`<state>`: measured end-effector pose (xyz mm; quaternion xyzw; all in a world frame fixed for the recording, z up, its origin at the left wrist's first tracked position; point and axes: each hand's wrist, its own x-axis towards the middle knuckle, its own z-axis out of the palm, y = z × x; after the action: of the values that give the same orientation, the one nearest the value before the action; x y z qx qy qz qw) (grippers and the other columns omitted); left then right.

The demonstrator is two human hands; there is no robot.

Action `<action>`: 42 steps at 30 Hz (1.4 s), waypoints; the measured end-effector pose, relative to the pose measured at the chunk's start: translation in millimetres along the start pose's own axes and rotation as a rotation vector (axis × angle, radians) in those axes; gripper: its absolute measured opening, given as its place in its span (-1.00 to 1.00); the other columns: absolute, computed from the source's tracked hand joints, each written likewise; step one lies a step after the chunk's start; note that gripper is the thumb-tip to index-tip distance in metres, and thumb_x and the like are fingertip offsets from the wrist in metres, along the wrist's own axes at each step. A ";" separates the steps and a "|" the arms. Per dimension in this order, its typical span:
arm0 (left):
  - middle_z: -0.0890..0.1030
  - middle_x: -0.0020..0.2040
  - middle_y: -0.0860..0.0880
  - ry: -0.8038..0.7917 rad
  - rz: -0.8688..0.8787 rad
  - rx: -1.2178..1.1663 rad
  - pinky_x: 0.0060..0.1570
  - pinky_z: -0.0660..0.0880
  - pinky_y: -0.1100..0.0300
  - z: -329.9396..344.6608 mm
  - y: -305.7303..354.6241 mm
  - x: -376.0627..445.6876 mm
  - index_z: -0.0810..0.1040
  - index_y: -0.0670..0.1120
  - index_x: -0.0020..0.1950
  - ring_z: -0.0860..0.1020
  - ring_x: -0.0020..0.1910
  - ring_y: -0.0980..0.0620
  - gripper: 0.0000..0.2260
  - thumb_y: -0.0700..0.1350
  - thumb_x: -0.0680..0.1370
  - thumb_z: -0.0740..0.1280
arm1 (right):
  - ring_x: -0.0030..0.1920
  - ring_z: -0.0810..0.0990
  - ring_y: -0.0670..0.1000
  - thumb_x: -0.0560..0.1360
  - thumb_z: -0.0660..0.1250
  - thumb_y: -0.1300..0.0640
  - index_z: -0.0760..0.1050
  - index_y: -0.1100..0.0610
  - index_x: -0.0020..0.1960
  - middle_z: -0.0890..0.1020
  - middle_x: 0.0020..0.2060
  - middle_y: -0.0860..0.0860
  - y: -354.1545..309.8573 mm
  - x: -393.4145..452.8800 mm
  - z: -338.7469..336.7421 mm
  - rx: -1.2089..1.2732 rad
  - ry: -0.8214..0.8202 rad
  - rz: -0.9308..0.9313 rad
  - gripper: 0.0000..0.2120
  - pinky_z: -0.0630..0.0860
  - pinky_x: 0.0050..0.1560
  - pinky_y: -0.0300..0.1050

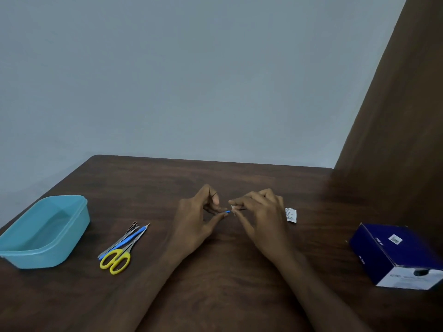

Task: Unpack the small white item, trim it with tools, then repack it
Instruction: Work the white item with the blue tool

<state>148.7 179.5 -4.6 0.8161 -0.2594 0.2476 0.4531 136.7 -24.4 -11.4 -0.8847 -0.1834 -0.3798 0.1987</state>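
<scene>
Both hands meet over the middle of the dark wooden table [215, 271]. My left hand [199, 219] pinches a thin tool with a blue tip [227, 212] between thumb and fingers. My right hand [259, 212] pinches a small white item [233, 207] at its fingertips, right beside the blue tip. A small white printed packet [290, 214] lies flat on the table just right of my right hand. Yellow-handled scissors [116, 258] lie to the left with a blue-handled tool [124, 243] and thin metal tools [130, 232] beside them.
A teal plastic tub [69, 238] stands at the left edge of the table. A dark blue and white cardboard box [395, 257] sits at the right edge. A brown panel [395, 116] rises at the right, and a grey wall lies behind the table.
</scene>
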 end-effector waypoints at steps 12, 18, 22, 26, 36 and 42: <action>0.78 -0.19 0.12 0.088 -0.102 -0.106 -0.10 0.52 0.45 0.1 0.0 0.3 0.43 -0.09 -0.07 0.75 -0.13 0.25 -0.62 -0.25 0.45 0.65 | -0.07 0.66 -0.08 0.52 0.57 0.08 0.68 -0.10 0.08 0.72 -0.17 -0.19 36.1 2.6 -12.6 0.321 0.126 0.404 -0.83 0.59 0.00 -0.08; 0.78 -0.17 0.13 0.100 -0.143 -0.139 -0.09 0.54 0.42 0.0 1.1 1.5 0.43 -0.11 -0.03 0.75 -0.17 0.22 -0.61 -0.25 0.45 0.65 | -0.02 0.65 -0.14 0.51 0.56 0.23 0.65 -0.01 0.16 0.70 -0.13 -0.18 14.4 4.1 -16.9 0.336 0.091 0.196 -0.72 0.45 0.04 -0.39; 0.78 -0.15 0.15 0.103 -0.176 -0.145 -0.12 0.54 0.40 -1.4 2.6 2.7 0.41 -0.07 0.02 0.74 -0.19 0.20 -0.59 -0.22 0.46 0.65 | -0.07 0.65 -0.18 0.48 0.59 0.21 0.62 -0.06 0.16 0.69 -0.21 -0.22 18.5 3.3 -8.6 0.273 0.066 0.300 -0.67 0.49 -0.03 -0.34; 0.78 -0.15 0.16 0.092 -0.205 -0.163 -0.16 0.54 0.40 -2.1 5.4 3.5 0.42 -0.08 0.05 0.74 -0.21 0.18 -0.58 -0.21 0.45 0.65 | -0.09 0.74 -0.02 0.48 0.59 0.24 0.59 -0.07 0.12 0.74 -0.18 -0.05 14.0 6.7 -9.9 0.682 0.170 0.554 -0.67 0.65 0.02 -0.17; 0.77 -0.11 0.04 0.045 -0.341 -0.248 -0.34 0.64 0.21 -1.9 5.8 5.0 0.41 -0.09 0.19 0.72 -0.22 0.04 -0.56 -0.26 0.49 0.61 | -0.11 0.73 -0.06 0.48 0.54 0.40 0.63 0.08 0.04 0.74 -0.17 0.02 5.7 13.0 -13.1 0.906 0.352 0.676 -0.73 0.65 0.02 -0.19; 0.80 -0.12 -0.02 0.119 -0.464 -0.404 -0.18 0.70 0.12 -0.7 4.3 8.8 0.42 -0.09 0.22 0.75 -0.20 0.02 -0.52 -0.25 0.47 0.63 | -0.12 0.77 0.01 0.44 0.63 0.25 0.58 0.12 0.08 0.79 -0.21 0.03 -11.0 8.0 -2.5 0.898 0.096 0.718 -0.69 0.66 0.03 -0.02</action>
<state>152.3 176.4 4.0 0.7312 -0.0831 0.1283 0.6648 135.1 -14.8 -1.6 -0.7020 -0.0058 -0.2134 0.6795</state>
